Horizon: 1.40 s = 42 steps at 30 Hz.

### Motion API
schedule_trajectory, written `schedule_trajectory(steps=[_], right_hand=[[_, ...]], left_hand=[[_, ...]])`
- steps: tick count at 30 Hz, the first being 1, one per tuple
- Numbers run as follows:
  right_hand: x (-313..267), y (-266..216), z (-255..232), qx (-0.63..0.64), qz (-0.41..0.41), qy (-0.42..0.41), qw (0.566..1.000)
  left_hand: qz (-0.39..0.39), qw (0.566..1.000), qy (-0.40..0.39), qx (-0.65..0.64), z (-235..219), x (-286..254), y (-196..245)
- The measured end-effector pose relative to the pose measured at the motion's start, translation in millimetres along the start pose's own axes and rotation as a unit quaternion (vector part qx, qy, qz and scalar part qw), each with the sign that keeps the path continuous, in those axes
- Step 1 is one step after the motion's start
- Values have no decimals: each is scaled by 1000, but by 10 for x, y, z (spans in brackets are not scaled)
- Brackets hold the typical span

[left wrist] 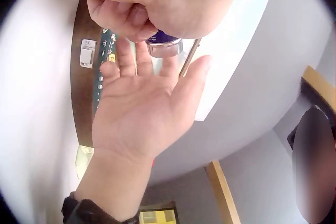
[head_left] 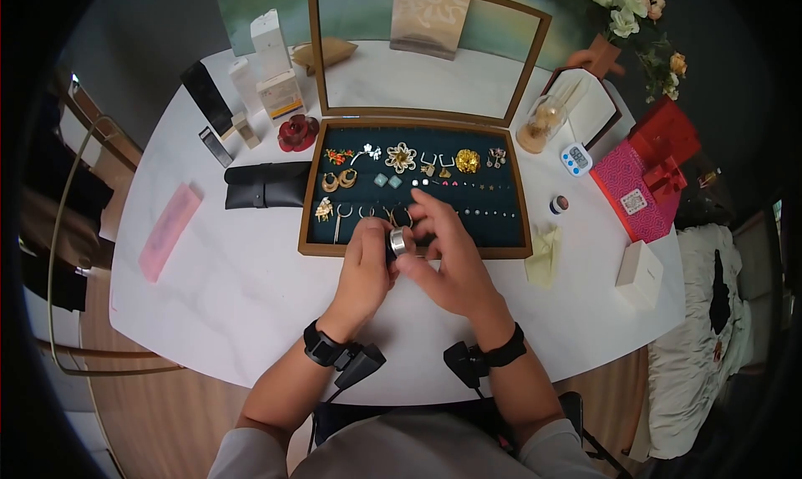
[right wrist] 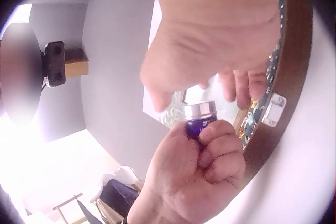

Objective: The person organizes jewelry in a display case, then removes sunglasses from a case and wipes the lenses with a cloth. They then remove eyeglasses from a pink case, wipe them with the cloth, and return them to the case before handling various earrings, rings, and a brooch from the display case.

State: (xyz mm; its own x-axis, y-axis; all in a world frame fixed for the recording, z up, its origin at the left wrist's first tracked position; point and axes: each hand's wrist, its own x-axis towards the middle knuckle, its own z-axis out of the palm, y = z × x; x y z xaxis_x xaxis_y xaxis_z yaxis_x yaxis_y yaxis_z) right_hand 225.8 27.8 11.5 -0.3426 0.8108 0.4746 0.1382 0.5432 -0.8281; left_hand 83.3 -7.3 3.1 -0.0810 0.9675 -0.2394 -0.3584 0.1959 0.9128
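"Upper garment?"

"Grey shirt point(head_left: 418, 447), plain, short-sleeved; left sleeve point(head_left: 251, 456) and right sleeve point(head_left: 554, 448) both end above the elbow."

"Wrists?"

"One black strap on each, left strap point(head_left: 321, 344) and right strap point(head_left: 506, 346). Each carries a black, angular housing: left housing point(head_left: 363, 362), right housing point(head_left: 463, 363)."

"Cabling?"

"Thin, black, one per housing: left cable point(head_left: 336, 392), right cable point(head_left: 479, 391)."

"Markings?"

"None legible."

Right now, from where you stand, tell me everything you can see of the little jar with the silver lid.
The jar has a dark blue, glossy body with small pale marks and a shiny, metallic-looking lid, which is on. The left hand grips it, fingers curled round the body, lid end exposed towards the open right hand. I can't tell whether that hand touches it. Contents aren't visible.
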Motion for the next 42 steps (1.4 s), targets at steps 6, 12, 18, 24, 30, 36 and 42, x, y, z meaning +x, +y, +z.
schedule_trajectory(steps=[6,12,18,24,30,36,42], right_hand=[[9,1,-75,-26,53,-57,997],[-59,44,-165,89,-19,6,996],[-104,108,-222,158,-17,-9,987],[-117,23,-288,53,-49,-58,996],[-95,32,-338,20,-57,-81,995],[-111,33,-330,15,-20,-82,996],[-120,23,-288,53,2,-59,997]], left_hand=[[14,999,2,42,49,1,-66],[-101,984,-87,-117,-6,-45,107],[-100,967,-181,-151,-63,-40,56],[-17,975,-180,-128,-69,-1,-32],[14,985,-158,-71,-117,27,-78],[57,991,-108,-50,-77,6,-116],[69,988,-138,-18,-131,32,-104]])
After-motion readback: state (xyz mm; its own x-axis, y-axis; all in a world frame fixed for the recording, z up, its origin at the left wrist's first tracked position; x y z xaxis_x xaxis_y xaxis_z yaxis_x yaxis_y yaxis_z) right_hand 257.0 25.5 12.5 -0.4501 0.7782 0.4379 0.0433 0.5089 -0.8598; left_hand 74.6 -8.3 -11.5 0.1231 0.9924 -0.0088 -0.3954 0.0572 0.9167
